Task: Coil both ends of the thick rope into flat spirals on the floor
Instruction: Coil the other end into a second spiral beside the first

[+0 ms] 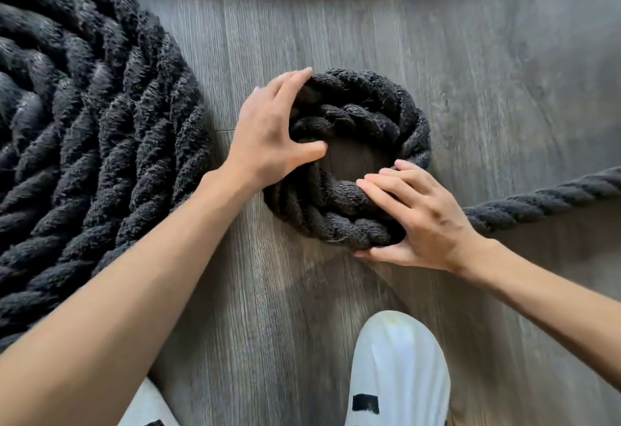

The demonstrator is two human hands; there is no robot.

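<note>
Thick black fuzzy rope (369, 113) lies loosely coiled under our fingers (383, 182): left hand (268, 136) presses open-fingered on its far curve, right hand (420, 214) grips the near turn. We judge it heavy, limp, grippy; take the outer turn. Left of the fingers, a large flat spiral (84, 123) covers grey wood floor (470, 56).

Big flat spiral of thick black fuzzy rope (84, 123): cut off L + top edges. White ribbed shoe (400, 368): heel cut by bottom edge. Grey plank floor (504, 56): blurred top/R.
</note>
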